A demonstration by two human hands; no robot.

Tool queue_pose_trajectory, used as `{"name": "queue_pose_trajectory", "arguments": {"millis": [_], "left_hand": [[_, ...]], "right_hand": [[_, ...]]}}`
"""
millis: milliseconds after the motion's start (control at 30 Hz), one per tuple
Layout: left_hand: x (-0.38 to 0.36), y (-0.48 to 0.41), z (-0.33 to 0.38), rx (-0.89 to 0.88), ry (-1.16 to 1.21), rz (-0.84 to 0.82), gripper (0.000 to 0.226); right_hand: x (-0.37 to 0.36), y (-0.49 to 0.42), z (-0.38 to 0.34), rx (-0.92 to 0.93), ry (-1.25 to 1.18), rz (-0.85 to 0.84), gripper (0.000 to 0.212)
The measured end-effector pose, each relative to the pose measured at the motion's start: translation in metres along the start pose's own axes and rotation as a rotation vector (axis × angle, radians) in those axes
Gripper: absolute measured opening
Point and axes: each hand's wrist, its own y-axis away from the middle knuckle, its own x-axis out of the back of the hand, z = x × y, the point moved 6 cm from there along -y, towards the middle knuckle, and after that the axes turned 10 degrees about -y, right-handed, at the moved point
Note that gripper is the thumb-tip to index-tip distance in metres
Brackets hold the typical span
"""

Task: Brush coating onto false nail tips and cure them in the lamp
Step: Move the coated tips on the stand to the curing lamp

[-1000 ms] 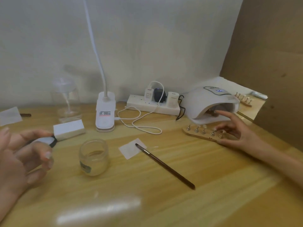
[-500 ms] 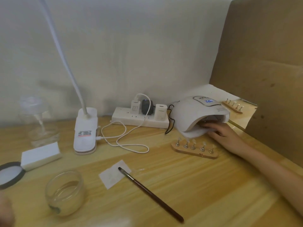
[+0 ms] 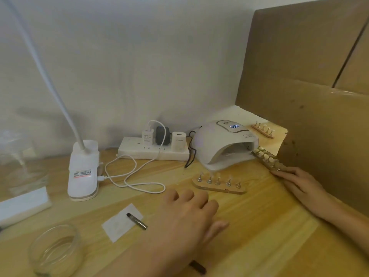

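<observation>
Right hand (image 3: 303,182) is over at the right edge of the bench (image 3: 259,236), fingers laid over the near end of a wooden strip of nail tips (image 3: 266,159). The strip runs slantwise from the right corner of the curing lamp (image 3: 219,144) mouth toward the hand. Honestly can't tell if the grip is an actual pinch or just fingers resting on it. The lamp's display is lit.

Left hand (image 3: 187,216) hangs mid-bench, grip wide and loose, holding nothing, right above the brush (image 3: 137,221), whose tip lies on a white paper slip (image 3: 119,224).

A second strip (image 3: 218,183) lies flat just in front of the lamp, and a third strip (image 3: 262,130) is at the far right behind it. Glass jar (image 3: 55,250) is near left.
</observation>
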Motion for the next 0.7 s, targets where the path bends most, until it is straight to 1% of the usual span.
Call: {"name": "queue_pose_trajectory", "arguments": {"millis": [33, 67, 100, 133, 167, 200, 267, 333, 433, 500, 533, 633, 700], "left_hand": [[-0.004, -0.006, 0.001, -0.01, 0.021, 0.023, 0.065], [-0.012, -0.007, 0.002, -0.021, -0.023, 0.043, 0.066], [-0.013, -0.006, 0.0, -0.019, -0.029, 0.137, 0.064], [-0.016, -0.006, -0.005, -0.007, -0.03, 0.164, 0.062], [-0.018, -0.003, -0.007, 0.003, 0.013, 0.21, 0.062], [-0.021, 0.002, -0.011, 0.018, 0.04, 0.219, 0.065], [-0.023, 0.008, -0.016, 0.023, 0.062, 0.319, 0.07], [-0.02, 0.011, -0.017, 0.026, 0.073, 0.321, 0.071], [-0.022, 0.011, -0.018, 0.04, 0.108, 0.359, 0.074], [-0.025, 0.011, -0.017, 0.024, 0.093, 0.317, 0.074], [-0.023, 0.009, -0.017, 0.022, 0.121, 0.266, 0.077], [-0.025, 0.006, -0.019, 0.032, 0.14, 0.238, 0.105], [-0.03, 0.006, -0.021, 0.051, 0.194, 0.218, 0.113]], "right_hand": [[-0.004, -0.001, 0.004, -0.045, 0.044, -0.031, 0.043], [-0.007, -0.003, 0.003, -0.08, 0.089, -0.05, 0.044], [-0.01, -0.007, 0.005, -0.127, 0.146, -0.069, 0.045], [-0.012, -0.011, 0.004, -0.149, 0.183, -0.062, 0.046], [-0.015, -0.016, 0.002, -0.181, 0.199, -0.07, 0.046], [-0.018, -0.021, -0.002, -0.206, 0.226, -0.072, 0.046], [-0.024, -0.031, -0.008, -0.267, 0.268, -0.086, 0.047], [-0.027, -0.042, -0.015, -0.314, 0.291, -0.089, 0.046], [-0.033, -0.052, -0.028, -0.312, 0.326, -0.069, 0.044], [-0.035, -0.052, -0.031, -0.309, 0.351, -0.04, 0.043], [-0.034, -0.052, -0.03, -0.321, 0.363, -0.037, 0.042], [-0.03, -0.056, -0.023, -0.379, 0.358, -0.044, 0.045], [-0.029, -0.061, -0.019, -0.417, 0.348, -0.061, 0.049]]}}
